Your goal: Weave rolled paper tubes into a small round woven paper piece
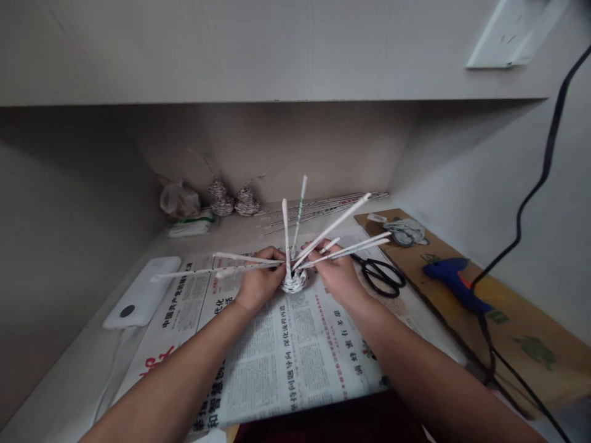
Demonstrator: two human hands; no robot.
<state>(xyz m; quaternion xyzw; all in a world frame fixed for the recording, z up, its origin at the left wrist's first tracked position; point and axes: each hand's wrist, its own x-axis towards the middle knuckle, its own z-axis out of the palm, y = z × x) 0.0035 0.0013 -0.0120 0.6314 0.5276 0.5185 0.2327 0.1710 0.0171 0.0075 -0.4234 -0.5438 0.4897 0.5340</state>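
Paper sticks [285, 231] radiate from a small woven base [295, 284], which I see between the two hands, over the printed newspaper [263, 344]. From my remote seat the left hand [259, 280] looks nearer, its thumb and fingers closed against the left side of the woven base. The right hand [340, 277] curls just to the right, among the sticks; its fingertips are partly hidden, so I cannot tell what they pinch. I read no long axis in the woven base, but the sticks have one: two stand steeply, one slants up rightward, others reach low to either side. Black scissors [381, 275] lie just beside the right hand.
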